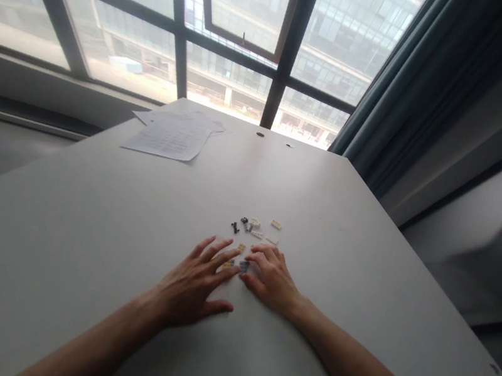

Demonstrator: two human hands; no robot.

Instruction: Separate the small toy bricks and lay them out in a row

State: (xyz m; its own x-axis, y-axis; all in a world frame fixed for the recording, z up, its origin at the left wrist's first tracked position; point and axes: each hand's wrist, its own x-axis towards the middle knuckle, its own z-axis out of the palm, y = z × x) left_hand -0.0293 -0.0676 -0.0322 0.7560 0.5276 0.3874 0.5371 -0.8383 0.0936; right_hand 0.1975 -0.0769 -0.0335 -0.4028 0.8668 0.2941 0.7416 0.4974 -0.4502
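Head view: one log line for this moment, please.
left hand: flat on table, fingers spread | right hand: over small bricks | loose bricks: beyond fingertips | papers: far left

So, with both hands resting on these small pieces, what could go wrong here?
1. The left hand and right hand partly cover some small pieces; sliding the fingers might scatter them.
2. The loose pieces beyond the fingertips are tiny and pale, so one could get lost on the white table.
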